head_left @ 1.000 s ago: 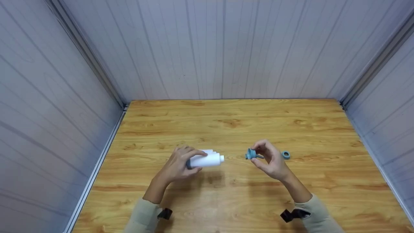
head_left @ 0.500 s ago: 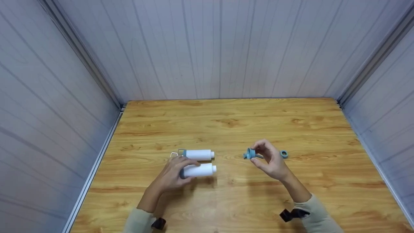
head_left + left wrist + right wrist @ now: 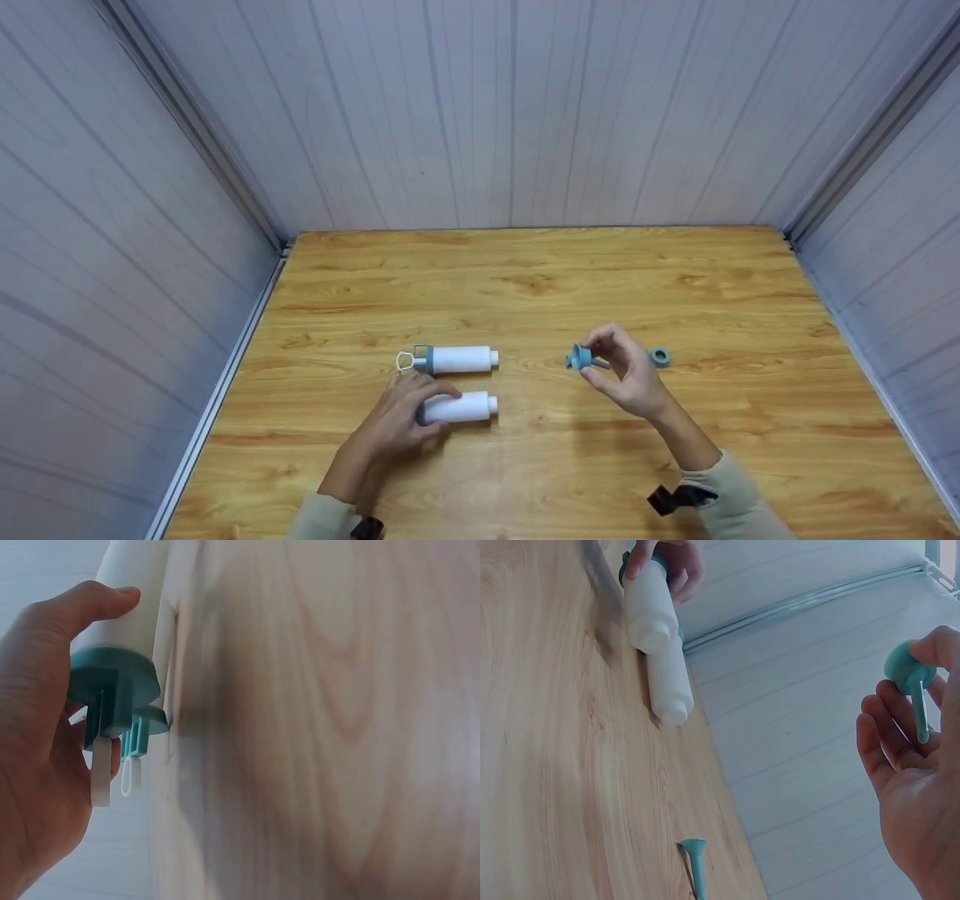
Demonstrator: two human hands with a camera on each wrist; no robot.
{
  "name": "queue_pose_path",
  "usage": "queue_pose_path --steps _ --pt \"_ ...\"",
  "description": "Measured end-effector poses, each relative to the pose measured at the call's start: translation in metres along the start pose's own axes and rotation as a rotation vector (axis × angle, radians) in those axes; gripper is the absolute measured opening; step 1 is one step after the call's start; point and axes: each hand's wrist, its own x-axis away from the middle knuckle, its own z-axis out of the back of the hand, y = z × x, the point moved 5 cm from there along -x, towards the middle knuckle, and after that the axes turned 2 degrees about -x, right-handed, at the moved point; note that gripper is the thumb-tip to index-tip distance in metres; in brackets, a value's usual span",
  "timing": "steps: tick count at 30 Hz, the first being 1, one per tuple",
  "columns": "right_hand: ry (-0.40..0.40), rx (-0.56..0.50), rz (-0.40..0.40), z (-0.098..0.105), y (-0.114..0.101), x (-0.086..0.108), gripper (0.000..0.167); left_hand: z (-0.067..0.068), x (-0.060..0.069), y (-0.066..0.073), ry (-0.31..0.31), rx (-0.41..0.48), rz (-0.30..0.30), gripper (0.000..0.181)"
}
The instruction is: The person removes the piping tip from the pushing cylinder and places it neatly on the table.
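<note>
In the head view, my left hand point(image 3: 397, 416) grips a white syringe-like tube point(image 3: 466, 406) round its rear end. The left wrist view shows that end's teal collar point(image 3: 112, 675) and a white handle below it, with my thumb lying along the tube. A matching white tube point(image 3: 461, 359) lies just beyond, its teal collar and white ring handle to the left. My right hand point(image 3: 634, 379) holds up a small teal cup-shaped piece point(image 3: 579, 357) between thumb and fingers. A thin stem point(image 3: 919, 712) sticks out from that piece in the right wrist view.
A second teal piece point(image 3: 660, 358) rests on the wooden table point(image 3: 540, 292) behind my right hand; the right wrist view shows it as a flared funnel with a long stem point(image 3: 696, 862). Pale panel walls point(image 3: 480, 112) enclose the table at the back and sides.
My left hand has drawn its tube towards me and slightly left, lowering it and uncovering the other tube with its ring handle. The right hand has stayed almost still.
</note>
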Motion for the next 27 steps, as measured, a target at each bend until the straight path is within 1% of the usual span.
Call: queue_pose_path --steps 4,7,10,16,27 --pt "0.002 0.005 -0.010 0.000 -0.001 0.000 0.036 -0.004 0.001 0.001 -0.040 -0.007 0.011 0.045" --pt "0.006 0.010 -0.032 0.000 -0.001 0.000 0.036 -0.007 0.001 0.003 -0.055 -0.024 0.009 0.045" --pt "0.008 0.010 -0.036 -0.001 -0.002 0.000 0.035 -0.009 0.001 0.004 -0.063 -0.036 0.006 0.046" --pt "-0.003 -0.011 0.004 -0.001 -0.004 -0.001 0.036 -0.012 -0.001 0.005 -0.074 -0.037 0.008 0.047" --pt "-0.001 -0.006 -0.021 -0.001 -0.002 0.000 0.036 -0.013 -0.004 0.003 -0.088 -0.038 0.040 0.044"
